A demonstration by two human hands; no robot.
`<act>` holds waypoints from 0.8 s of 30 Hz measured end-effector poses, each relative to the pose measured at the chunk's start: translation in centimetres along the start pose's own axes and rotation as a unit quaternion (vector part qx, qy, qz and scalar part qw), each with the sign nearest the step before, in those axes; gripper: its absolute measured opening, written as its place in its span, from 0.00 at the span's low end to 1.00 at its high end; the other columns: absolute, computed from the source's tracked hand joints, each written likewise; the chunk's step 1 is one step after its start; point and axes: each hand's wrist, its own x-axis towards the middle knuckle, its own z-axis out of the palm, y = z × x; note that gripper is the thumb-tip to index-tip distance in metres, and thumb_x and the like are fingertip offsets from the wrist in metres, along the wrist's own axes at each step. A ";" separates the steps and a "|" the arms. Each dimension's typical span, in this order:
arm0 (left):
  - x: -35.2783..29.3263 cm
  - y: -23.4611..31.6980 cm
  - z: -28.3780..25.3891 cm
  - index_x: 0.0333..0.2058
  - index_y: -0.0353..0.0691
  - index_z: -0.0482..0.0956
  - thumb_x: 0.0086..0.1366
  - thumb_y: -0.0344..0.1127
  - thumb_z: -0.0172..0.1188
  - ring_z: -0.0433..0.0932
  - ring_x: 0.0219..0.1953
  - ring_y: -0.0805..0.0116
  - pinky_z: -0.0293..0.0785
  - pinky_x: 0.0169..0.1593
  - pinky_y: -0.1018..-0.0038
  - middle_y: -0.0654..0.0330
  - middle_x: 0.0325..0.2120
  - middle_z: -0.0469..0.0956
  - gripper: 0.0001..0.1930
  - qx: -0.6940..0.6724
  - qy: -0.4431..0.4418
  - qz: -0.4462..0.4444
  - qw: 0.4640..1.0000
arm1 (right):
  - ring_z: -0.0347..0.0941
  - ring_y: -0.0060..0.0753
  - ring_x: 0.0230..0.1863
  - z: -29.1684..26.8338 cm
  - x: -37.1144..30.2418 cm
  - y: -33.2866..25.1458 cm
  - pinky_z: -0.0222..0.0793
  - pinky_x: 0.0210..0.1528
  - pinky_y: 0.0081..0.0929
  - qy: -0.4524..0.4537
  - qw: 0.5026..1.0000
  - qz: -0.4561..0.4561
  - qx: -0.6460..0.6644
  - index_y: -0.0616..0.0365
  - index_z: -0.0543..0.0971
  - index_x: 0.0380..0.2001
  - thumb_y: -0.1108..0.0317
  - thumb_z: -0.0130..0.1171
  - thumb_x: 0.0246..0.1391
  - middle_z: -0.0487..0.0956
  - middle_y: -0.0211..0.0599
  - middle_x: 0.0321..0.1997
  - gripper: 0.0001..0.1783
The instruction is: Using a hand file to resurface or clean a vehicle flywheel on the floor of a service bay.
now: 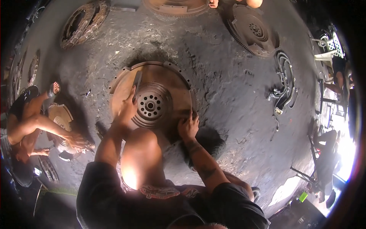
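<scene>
A round brown-rusted flywheel (pixel 177 86) lies in front of me, with a ring of holes around its hub. My left hand (pixel 129 108) is closed on a flat, dark grey strip-like tool (pixel 138 79), its index finger stretched along it. The tool lies against the flywheel's face, left of the hub; its exact kind I cannot make out. At the flywheel's right edge, my right hand (pixel 188 126) grips the rim, index finger pointing up along it. My bent knee (pixel 141 152) stands close to the near edge.
Another flywheel (pixel 254 30) lies at the far right, a larger toothed one (pixel 175 9) at the far edge beside another person's hand (pixel 213 4). Rusty rings (pixel 84 23) lie far left. A cable bundle (pixel 284 82) rests right. At left, a person (pixel 28 126) handles a disc (pixel 60 116).
</scene>
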 end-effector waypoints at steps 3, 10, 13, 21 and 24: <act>5.3 1.7 -0.9 0.70 0.64 0.51 0.66 0.34 0.53 0.78 0.41 0.32 0.76 0.45 0.48 0.36 0.42 0.78 0.36 0.013 -0.003 -0.058 0.998 | 0.67 0.65 0.55 -0.5 0.1 -1.0 0.70 0.55 0.53 -0.003 1.000 -0.004 0.011 0.58 0.62 0.65 0.63 0.55 0.52 0.63 0.58 0.62 0.36; 0.1 0.2 1.3 0.70 0.68 0.50 0.67 0.34 0.53 0.77 0.44 0.33 0.74 0.49 0.47 0.35 0.45 0.77 0.36 0.010 0.099 0.150 0.984 | 0.67 0.65 0.54 -0.3 0.3 -0.2 0.71 0.53 0.52 0.004 1.000 0.023 -0.006 0.57 0.62 0.65 0.64 0.57 0.51 0.64 0.58 0.61 0.37; 3.9 3.1 -0.4 0.70 0.64 0.51 0.67 0.33 0.52 0.77 0.48 0.35 0.74 0.51 0.50 0.37 0.47 0.77 0.35 0.031 0.021 0.013 0.999 | 0.67 0.65 0.54 -0.7 0.4 -0.7 0.72 0.52 0.52 0.010 1.000 0.001 0.007 0.58 0.62 0.64 0.64 0.57 0.50 0.64 0.58 0.61 0.36; 0.5 1.8 1.6 0.70 0.64 0.51 0.67 0.35 0.52 0.79 0.40 0.34 0.75 0.44 0.48 0.36 0.39 0.79 0.35 0.035 0.033 0.108 0.993 | 0.67 0.62 0.57 -0.9 0.3 -0.7 0.70 0.56 0.48 -0.015 0.999 0.043 0.017 0.59 0.66 0.63 0.63 0.57 0.50 0.65 0.55 0.62 0.35; 5.1 5.2 -0.5 0.70 0.66 0.50 0.67 0.36 0.52 0.79 0.37 0.33 0.75 0.41 0.48 0.34 0.35 0.79 0.36 0.056 -0.052 -0.002 0.997 | 0.69 0.62 0.52 -1.4 0.5 -1.4 0.73 0.52 0.48 0.008 1.000 0.003 0.010 0.60 0.65 0.62 0.66 0.56 0.49 0.65 0.54 0.61 0.34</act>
